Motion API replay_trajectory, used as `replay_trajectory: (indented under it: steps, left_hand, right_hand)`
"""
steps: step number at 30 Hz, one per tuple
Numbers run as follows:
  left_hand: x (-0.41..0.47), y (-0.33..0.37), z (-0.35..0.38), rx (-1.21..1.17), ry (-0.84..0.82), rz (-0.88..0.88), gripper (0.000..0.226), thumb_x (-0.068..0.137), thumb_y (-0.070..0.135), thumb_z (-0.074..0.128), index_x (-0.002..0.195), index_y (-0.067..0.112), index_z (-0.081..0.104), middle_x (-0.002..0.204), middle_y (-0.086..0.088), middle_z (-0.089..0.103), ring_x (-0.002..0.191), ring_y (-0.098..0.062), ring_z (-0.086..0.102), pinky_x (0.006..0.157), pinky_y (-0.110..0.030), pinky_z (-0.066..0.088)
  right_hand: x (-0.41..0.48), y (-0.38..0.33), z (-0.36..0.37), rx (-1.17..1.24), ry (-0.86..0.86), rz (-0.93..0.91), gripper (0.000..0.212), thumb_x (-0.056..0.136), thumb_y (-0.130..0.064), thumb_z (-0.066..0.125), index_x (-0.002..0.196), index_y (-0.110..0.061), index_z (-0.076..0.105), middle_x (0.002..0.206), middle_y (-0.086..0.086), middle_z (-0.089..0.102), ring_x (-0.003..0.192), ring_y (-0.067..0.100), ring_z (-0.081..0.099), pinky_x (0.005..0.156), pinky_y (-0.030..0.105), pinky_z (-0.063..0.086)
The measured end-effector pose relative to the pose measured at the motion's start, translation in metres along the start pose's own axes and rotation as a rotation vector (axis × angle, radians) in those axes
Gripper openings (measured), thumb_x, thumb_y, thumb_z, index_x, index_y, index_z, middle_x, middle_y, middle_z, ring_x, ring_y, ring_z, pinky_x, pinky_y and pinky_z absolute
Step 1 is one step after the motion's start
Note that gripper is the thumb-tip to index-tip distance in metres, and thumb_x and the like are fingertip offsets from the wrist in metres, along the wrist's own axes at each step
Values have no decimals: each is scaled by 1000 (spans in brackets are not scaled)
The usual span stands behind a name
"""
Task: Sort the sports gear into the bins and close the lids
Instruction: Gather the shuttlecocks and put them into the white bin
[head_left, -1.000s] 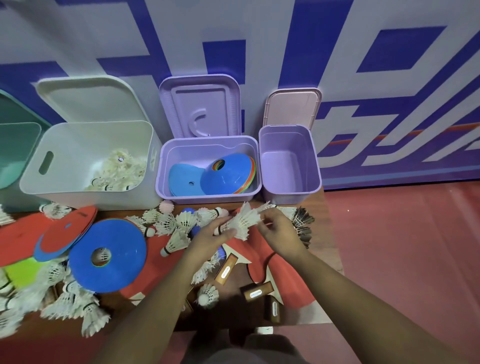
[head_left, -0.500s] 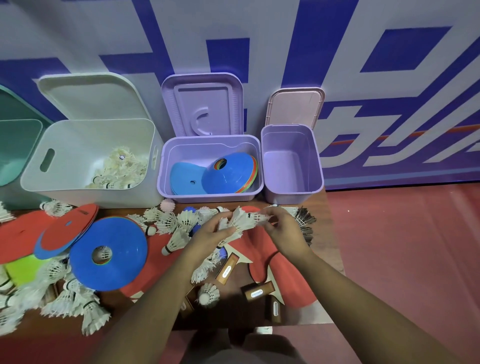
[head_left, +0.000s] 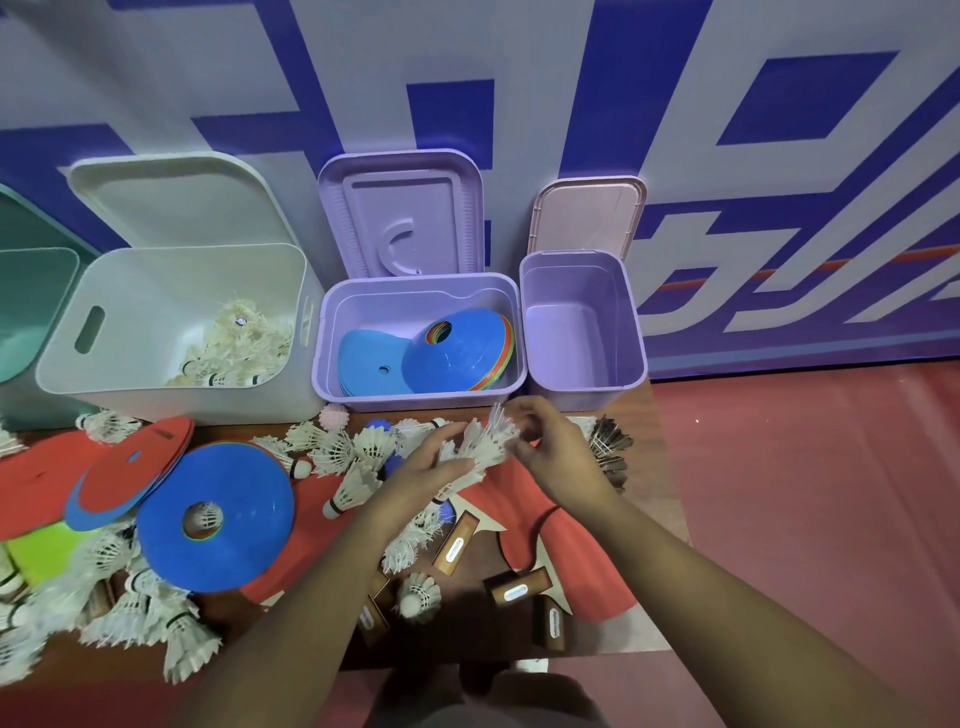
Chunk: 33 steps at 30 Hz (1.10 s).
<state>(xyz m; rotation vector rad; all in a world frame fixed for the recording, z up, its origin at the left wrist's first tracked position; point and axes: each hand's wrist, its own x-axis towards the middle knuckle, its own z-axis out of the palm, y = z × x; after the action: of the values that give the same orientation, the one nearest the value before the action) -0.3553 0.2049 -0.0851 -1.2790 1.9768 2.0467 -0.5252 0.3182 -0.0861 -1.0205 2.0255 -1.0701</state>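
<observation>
Hands: the left hand (head_left: 426, 467) and the right hand (head_left: 558, 452) meet over the far right part of the table (head_left: 462, 631), just in front of the bins.
Left fingers: they curl under a bunch of shuttlecocks (head_left: 483, 441) and hold it.
Right fingers: they pinch the feather end of the same bunch.
White bin (head_left: 156, 291): it stands at the far edge, on the left. Its white lid (head_left: 171, 202) is up against the wall. A pile of white shuttlecocks (head_left: 239, 343) lies in its right corner.
Middle purple bin (head_left: 415, 402): it stands at the far edge, touching the white bin. Its purple lid (head_left: 400, 218) is up. Inside is a stack of cones (head_left: 457, 353) with a blue one on top, tilted on some flat blue discs (head_left: 374, 364).
Small purple bin (head_left: 582, 387): it sits at the far right corner, just beside the middle bin. Its pink lid (head_left: 587, 213) is up, and its purple floor shows.
Teal bin (head_left: 31, 291): it is cut off at the left side, so I cannot tell what is in it.
Table, left side: a big blue cone (head_left: 228, 519), red discs (head_left: 130, 467) and many loose shuttlecocks (head_left: 130, 613).
Table, near the arms: red paddles (head_left: 540, 519) with brown handles.
Right edge: a few dark shuttlecocks (head_left: 608, 447).
</observation>
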Motion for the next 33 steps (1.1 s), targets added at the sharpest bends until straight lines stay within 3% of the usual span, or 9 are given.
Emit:
replay_trajectory:
  steps: [5, 9, 12, 14, 17, 20, 25, 29, 33]
  left_hand:
    - [0, 8, 7, 264, -56, 67, 69, 85, 36, 71, 143, 42, 35, 136, 25, 36, 126, 3, 31, 101, -22, 26]
    - [6, 11, 15, 222, 11, 67, 59, 86, 32, 71, 138, 39, 43, 126, 24, 44, 124, 2, 38, 97, -18, 28]
    - [11, 8, 22, 188, 46, 53, 62, 85, 35, 72, 139, 39, 43, 130, 21, 41, 123, 2, 35, 99, -21, 28]
    - [14, 5, 25, 188, 59, 40, 62, 84, 36, 72, 138, 40, 43, 132, 20, 42, 124, 0, 36, 100, -23, 28]
    - [19, -2, 29, 212, 82, 25, 63, 81, 40, 74, 137, 44, 44, 135, 17, 46, 125, -2, 41, 101, -25, 32]
    - [24, -7, 33, 217, 79, 24, 60, 80, 41, 75, 132, 48, 45, 134, 15, 49, 125, -2, 43, 102, -26, 35]
    - [24, -6, 40, 217, 110, 10, 53, 81, 37, 74, 126, 49, 48, 127, 9, 50, 119, -8, 47, 94, -27, 39]
    - [16, -5, 42, 176, 145, 8, 56, 82, 38, 74, 130, 49, 47, 128, 13, 49, 118, -8, 46, 93, -28, 36]
    - [4, 1, 43, 124, 170, 43, 51, 84, 33, 73, 120, 55, 46, 128, 14, 46, 119, -5, 42, 95, -25, 32]
  right_hand:
    - [-9, 9, 4, 111, -89, -1, 29, 87, -5, 63, 106, -27, 61, 86, 3, 64, 78, 10, 61, 73, 19, 47]
    - [-16, 14, -5, 131, 3, 28, 18, 91, -18, 62, 106, -27, 67, 97, -12, 67, 89, 3, 60, 77, 13, 43]
    - [-19, 41, -23, 129, 265, 163, 14, 88, -29, 64, 100, -24, 65, 99, -3, 64, 91, 11, 61, 82, 32, 51]
    - [-19, 69, -37, -142, 363, 316, 27, 85, -32, 67, 103, -13, 62, 101, 8, 62, 102, 25, 55, 87, 39, 46]
    - [-21, 92, -49, -327, 278, 599, 52, 83, -41, 70, 109, 2, 56, 109, 22, 60, 116, 37, 46, 97, 42, 40]
    - [-21, 97, -49, -341, 150, 689, 45, 87, -40, 65, 106, 0, 62, 109, 22, 65, 107, 38, 59, 82, 36, 44]
    - [-18, 103, -48, -175, 275, 681, 21, 83, -7, 62, 103, -4, 67, 106, 17, 70, 101, 34, 65, 80, 34, 48]
    - [-20, 95, -54, 11, 345, 513, 15, 84, -1, 58, 95, -9, 65, 94, 10, 71, 90, 30, 67, 82, 39, 53]
    - [-20, 52, -65, 117, 421, 223, 15, 90, -1, 56, 93, -13, 65, 81, -4, 67, 73, 8, 62, 68, 20, 48]
